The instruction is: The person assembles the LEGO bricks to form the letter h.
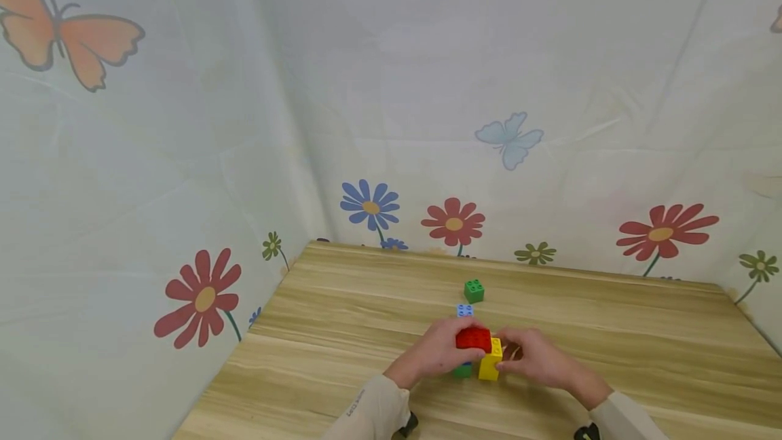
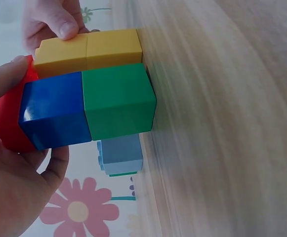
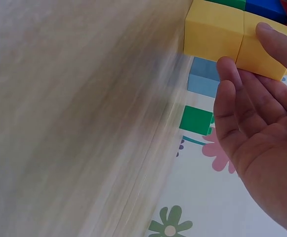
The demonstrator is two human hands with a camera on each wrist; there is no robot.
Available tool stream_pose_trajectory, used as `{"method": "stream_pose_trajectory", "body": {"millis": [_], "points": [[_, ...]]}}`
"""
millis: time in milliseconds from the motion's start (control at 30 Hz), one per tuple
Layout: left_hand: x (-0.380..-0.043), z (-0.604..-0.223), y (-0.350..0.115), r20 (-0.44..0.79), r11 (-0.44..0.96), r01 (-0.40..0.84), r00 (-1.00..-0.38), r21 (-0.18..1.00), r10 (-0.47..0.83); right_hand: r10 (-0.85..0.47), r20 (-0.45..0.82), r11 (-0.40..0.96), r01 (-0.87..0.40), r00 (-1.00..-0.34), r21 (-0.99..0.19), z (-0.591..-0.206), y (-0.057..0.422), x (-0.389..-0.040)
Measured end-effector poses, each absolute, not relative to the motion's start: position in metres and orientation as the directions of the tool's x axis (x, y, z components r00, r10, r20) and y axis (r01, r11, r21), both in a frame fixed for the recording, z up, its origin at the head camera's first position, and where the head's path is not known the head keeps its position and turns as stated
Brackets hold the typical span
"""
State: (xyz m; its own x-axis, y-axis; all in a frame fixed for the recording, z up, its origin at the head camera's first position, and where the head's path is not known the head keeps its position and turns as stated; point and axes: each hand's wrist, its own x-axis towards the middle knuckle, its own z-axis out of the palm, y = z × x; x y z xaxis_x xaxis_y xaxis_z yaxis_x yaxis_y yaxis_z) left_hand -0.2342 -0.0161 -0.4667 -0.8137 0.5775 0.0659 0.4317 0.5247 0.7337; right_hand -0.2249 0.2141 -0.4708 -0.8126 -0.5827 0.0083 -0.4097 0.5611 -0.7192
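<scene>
1. A small stack of toy blocks stands on the wooden counter (image 1: 342,331) in the lower middle of the head view, between the two hands.
2. The stack has a red block (image 1: 473,339) on top. Under it, a blue block (image 2: 54,116) sits on a green block (image 2: 117,101), and two yellow blocks (image 2: 89,49) stand stacked alongside, the lower one on the counter.
3. The left hand (image 1: 435,352) grips the stack from the left of the frame, its thumb and fingers curled round the red block.
4. The right hand (image 1: 537,357) reaches in from the right; its fingertips (image 3: 269,42) rest against the upper yellow block, with the palm spread beside it.
5. A light blue block (image 1: 465,310) lies on the counter just above the stack in the head view.
6. A loose green block (image 1: 474,290) sits a little farther up, near the counter's far edge.
7. Flowers and butterflies are printed on the cloth backdrop (image 1: 391,87) behind.
</scene>
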Motion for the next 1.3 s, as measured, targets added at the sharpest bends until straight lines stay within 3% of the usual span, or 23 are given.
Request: {"method": "stream_pose_trajectory", "body": {"millis": [633, 1300], "points": [[-0.2341, -0.4602, -0.0175, 0.073, 0.550, 0.485, -0.791, 0.680, 0.608, -0.605, 0.028, 0.535, -0.433, -0.796, -0.726, -0.4738, 0.2114, -0.2262], [-0.2290, -0.4569, -0.0184, 0.084, 0.618, 0.512, -0.806, 0.597, 0.586, -0.618, 0.033, 0.514, -0.436, -0.785, -0.739, -0.4730, 0.2089, -0.2259]]}}
